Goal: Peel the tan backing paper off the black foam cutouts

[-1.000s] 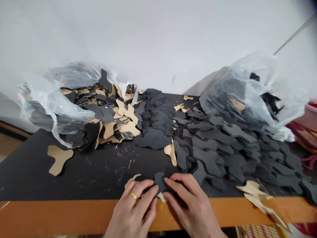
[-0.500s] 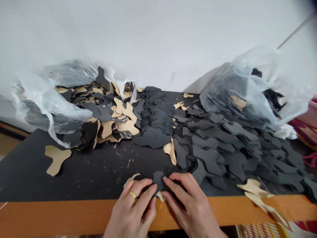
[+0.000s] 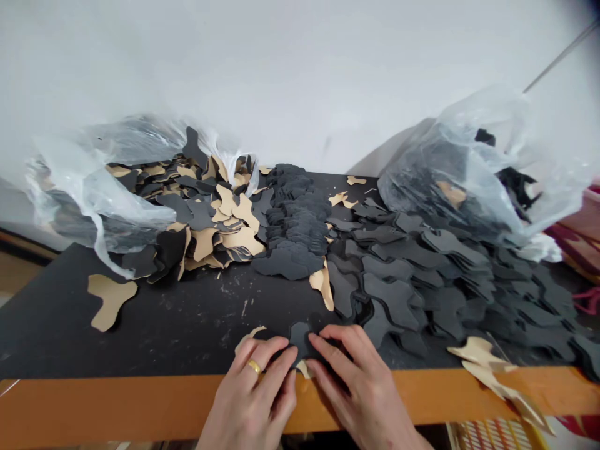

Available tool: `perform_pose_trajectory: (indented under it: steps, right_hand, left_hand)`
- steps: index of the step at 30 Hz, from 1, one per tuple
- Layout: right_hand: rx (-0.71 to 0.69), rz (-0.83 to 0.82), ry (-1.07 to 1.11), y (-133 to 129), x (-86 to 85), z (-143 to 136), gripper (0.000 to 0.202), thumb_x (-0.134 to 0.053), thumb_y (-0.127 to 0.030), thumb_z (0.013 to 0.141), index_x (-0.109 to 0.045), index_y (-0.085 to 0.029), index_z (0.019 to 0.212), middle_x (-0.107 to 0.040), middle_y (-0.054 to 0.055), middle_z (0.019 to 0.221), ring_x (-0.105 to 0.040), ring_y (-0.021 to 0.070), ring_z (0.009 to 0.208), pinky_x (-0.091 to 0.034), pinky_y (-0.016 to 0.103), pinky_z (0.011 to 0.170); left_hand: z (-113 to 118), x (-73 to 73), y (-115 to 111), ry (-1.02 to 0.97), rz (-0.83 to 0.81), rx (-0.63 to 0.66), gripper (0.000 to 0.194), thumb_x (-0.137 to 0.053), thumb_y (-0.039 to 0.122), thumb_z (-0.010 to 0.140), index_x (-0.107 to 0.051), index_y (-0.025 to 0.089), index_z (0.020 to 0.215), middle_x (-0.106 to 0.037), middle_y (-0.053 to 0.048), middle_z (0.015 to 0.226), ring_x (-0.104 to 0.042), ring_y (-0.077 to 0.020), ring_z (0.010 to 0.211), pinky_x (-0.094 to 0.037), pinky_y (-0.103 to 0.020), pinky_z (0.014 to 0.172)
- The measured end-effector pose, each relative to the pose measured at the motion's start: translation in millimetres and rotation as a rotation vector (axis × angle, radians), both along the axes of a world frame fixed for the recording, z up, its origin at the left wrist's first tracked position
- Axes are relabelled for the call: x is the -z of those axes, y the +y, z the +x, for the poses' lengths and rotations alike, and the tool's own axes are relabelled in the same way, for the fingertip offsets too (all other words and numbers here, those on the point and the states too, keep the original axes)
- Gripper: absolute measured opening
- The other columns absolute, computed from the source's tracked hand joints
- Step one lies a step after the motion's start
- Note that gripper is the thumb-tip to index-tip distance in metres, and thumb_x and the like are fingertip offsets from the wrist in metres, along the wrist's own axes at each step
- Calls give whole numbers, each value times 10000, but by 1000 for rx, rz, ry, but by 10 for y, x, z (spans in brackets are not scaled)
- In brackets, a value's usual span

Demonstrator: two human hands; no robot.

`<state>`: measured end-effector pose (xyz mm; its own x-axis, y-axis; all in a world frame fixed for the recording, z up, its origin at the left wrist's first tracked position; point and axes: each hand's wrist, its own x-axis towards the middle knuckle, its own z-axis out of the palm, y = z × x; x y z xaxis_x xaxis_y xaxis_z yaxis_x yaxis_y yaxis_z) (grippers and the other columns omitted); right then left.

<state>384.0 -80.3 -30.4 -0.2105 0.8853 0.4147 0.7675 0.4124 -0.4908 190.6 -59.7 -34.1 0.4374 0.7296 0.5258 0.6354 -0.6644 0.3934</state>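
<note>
At the front edge of the table, a small dark curvy-edged foam piece (image 3: 300, 337) lies between my hands. My left hand (image 3: 255, 389), with a gold ring, has its bent fingertips on the left side of the piece. Opposite it, my right hand (image 3: 359, 389) presses its fingers and thumb on the right side. Tan backing paper (image 3: 304, 369) shows under the piece's near edge, and another tan scrap (image 3: 250, 336) pokes out beyond my left fingers. Both hands hide the ends of the piece.
Beyond my hands stands a row of stacked black pieces (image 3: 297, 219). To its left, tan-backed pieces (image 3: 244, 237) spill from a plastic bag (image 3: 112, 206). Many dark pieces (image 3: 394, 294) cover the right side, before another plastic bag (image 3: 450, 162). Peeled tan paper (image 3: 501, 381) overhangs the wooden edge (image 3: 117, 409).
My hands and the piece between them stay almost in place. The view has shifted very slightly; nothing has visibly been picked up or let go.
</note>
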Motion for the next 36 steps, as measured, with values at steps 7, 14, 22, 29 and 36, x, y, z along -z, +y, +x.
perform_pose_trajectory:
  steps: [7,14,22,29,36]
  right_hand:
    - [-9,9,-12,10,0,5,256,-575,-134,926,-630,-135,1176,-581,145,1075,-588,241,945,-591,390,789]
    - [-2,37,-13,-9,-1,2,239,-587,-148,926,-614,-151,1164,-600,137,1077,-596,241,951,-585,389,803]
    - [27,133,-11,-10,-3,11,173,-611,-152,920,-632,-107,1086,-633,143,1038,-613,231,922,-579,350,786]
    - [15,151,5,3,-20,7,147,-615,-144,917,-654,-94,1050,-649,139,1001,-614,221,882,-580,340,769]
    - [6,136,15,9,-33,2,142,-616,-130,913,-657,-89,1042,-648,142,988,-607,223,872,-582,350,759]
  left_hand:
    - [-7,3,-8,-3,-3,18,276,-523,63,894,-673,134,1114,-662,-123,1085,-615,-235,960,-591,-397,819]
    - [8,-16,-8,18,19,32,271,-516,67,902,-674,128,1112,-667,-120,1078,-616,-231,953,-579,-397,830]
    - [-3,-30,7,20,28,3,243,-526,95,917,-697,150,1081,-695,-95,1045,-629,-220,922,-572,-377,828]
    - [10,-29,17,31,60,-2,238,-532,95,907,-700,150,1066,-690,-89,1039,-625,-208,916,-553,-353,849]
    - [8,-13,18,24,53,-11,235,-531,88,904,-687,147,1069,-673,-92,1047,-609,-213,919,-536,-368,855]
